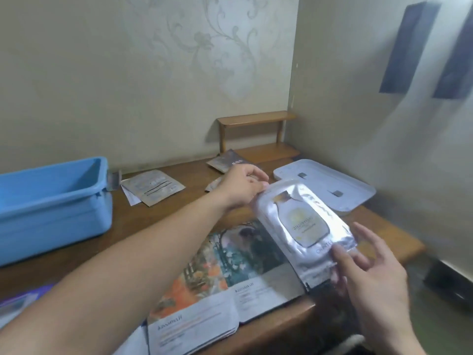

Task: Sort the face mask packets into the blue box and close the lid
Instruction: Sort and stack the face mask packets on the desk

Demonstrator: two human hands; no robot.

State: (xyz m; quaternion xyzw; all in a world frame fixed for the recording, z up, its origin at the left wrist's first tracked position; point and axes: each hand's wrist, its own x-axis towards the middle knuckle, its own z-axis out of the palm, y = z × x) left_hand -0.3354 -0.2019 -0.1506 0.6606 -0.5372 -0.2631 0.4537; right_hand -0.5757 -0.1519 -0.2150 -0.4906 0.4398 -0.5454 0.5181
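I hold a silver face mask packet [304, 224] with a bottle picture above the wooden table [184, 208]. My left hand [243, 187] pinches its far end; my right hand [368, 275] grips its near end with fingers spread. The open blue box [51, 201] stands at the left, its inside showing nothing. Its white lid [330, 185] lies flat at the right rear. A grey packet [153, 187] lies beside the box. A dark packet [227, 161] rests further back. Colourful painted packets [225, 267] are stacked at the table's front.
A small wooden shelf [256, 131] stands against the wallpapered wall at the back. The table's right edge drops off near the wall on the right. A purple item [20, 301] peeks in at the lower left.
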